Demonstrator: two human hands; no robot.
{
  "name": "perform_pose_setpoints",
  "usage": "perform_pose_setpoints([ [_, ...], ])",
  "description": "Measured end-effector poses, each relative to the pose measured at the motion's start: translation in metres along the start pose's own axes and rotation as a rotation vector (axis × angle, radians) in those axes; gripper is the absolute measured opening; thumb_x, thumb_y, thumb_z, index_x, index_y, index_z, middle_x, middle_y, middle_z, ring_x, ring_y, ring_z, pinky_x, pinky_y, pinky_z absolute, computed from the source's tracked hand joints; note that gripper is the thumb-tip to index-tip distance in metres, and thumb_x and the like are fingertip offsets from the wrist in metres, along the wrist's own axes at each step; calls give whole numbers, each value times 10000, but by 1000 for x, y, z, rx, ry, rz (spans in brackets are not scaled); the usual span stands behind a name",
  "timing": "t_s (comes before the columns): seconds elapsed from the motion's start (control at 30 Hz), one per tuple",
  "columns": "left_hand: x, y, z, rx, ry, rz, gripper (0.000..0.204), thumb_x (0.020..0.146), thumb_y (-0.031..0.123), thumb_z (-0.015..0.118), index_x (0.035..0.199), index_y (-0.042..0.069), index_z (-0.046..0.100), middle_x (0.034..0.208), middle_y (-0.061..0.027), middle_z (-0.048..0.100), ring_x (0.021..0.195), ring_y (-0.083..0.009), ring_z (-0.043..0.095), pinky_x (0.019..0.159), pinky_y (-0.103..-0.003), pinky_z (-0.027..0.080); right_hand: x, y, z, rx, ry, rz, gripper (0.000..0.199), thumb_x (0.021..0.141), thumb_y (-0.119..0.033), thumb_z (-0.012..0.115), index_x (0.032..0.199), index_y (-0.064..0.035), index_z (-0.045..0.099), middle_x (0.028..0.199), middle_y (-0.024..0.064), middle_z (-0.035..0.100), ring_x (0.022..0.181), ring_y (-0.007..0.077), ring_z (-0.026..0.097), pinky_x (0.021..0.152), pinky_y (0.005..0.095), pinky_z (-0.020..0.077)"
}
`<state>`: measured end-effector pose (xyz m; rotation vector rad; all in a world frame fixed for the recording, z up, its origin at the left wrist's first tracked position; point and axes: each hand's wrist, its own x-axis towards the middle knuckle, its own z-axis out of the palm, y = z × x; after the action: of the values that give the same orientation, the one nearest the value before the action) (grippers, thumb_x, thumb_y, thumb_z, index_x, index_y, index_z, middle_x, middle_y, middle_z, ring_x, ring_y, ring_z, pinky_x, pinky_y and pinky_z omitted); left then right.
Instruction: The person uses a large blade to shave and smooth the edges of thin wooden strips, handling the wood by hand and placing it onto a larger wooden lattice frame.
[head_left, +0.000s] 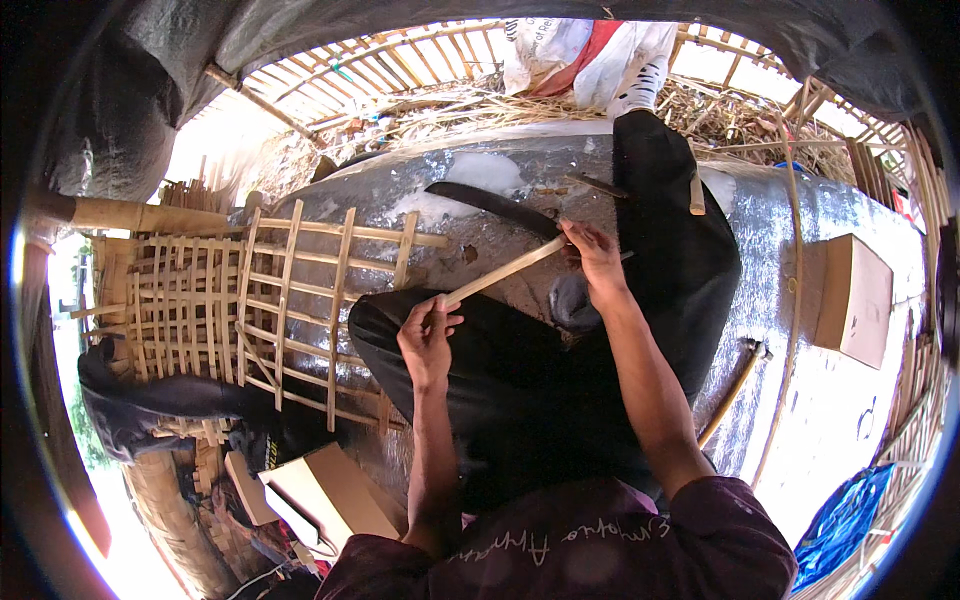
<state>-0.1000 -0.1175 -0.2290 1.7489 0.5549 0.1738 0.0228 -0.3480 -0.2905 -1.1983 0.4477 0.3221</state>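
A pale, split bamboo strip (505, 270) slants up to the right between my hands, above my crossed legs in black trousers. My left hand (427, 340) pinches its lower, nearer end. At the upper, farther end, the fingers of my right hand (594, 258) are closed on it. Just beyond lies a long, dark, curved blade (490, 203). Its right end runs behind my right hand, and I cannot tell whether that hand also holds it. An open lattice of bamboo strips (342, 290) lies to the left of my knee.
A denser woven bamboo panel (185, 300) is farther left. Cardboard boxes stand at lower left (335, 495) and right (855, 300). A hammer (735, 390) lies on the silvery sheet (760, 240) to my right. A blue tarp (845, 525) is at lower right.
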Motion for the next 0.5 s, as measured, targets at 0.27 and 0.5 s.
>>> perform_pose_setpoints([
  [0.27,0,-23,-24,65,116,103,240,961,151,536,1108,-29,594,919,-103,683,704,-105,639,611,-211,486,93,-8,-28,-1304,532,-1144,238,763,-116,617,973,-5,637,901,174,637,933,347,600,859,440,464],
  [0.5,-2,-27,-13,57,132,195,237,965,155,526,1107,-23,592,910,-91,676,678,-96,613,605,-216,480,82,30,-19,-1421,135,-786,367,744,-39,607,1110,-56,589,943,171,624,830,346,629,713,450,518],
])
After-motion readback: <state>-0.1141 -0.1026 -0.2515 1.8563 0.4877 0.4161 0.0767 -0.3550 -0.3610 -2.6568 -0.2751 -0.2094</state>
